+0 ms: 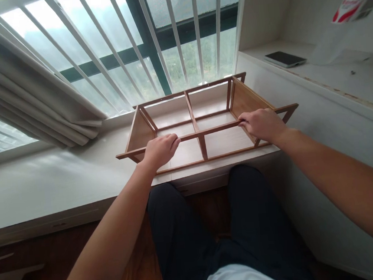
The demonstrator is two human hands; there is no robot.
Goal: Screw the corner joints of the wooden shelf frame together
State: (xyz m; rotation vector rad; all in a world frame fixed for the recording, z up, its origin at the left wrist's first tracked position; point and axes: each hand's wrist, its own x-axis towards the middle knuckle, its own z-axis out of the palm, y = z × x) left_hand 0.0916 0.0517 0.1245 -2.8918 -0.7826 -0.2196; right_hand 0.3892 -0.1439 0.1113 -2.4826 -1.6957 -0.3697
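Observation:
A brown wooden frame [201,145], open in the middle and built like a small shelf rack, rests on the white window ledge. Solid panels close its two ends, and a crossbar divides it near the centre. My left hand [161,151] is wrapped round the near top rail, left of the middle post. Farther right on that same rail, my right hand [263,124] has its fingers closed about the wood, close to the right end panel [251,95]. The undersides of both grips are hidden.
The white ledge [62,177] runs left beneath a grey curtain [31,84]. White window bars [197,34] stand behind the frame. On the white counter [340,74] at right are a dark-screened tablet-like device [285,58] and a clear bottle with a red-and-white label [348,9]. My knees are against the ledge front.

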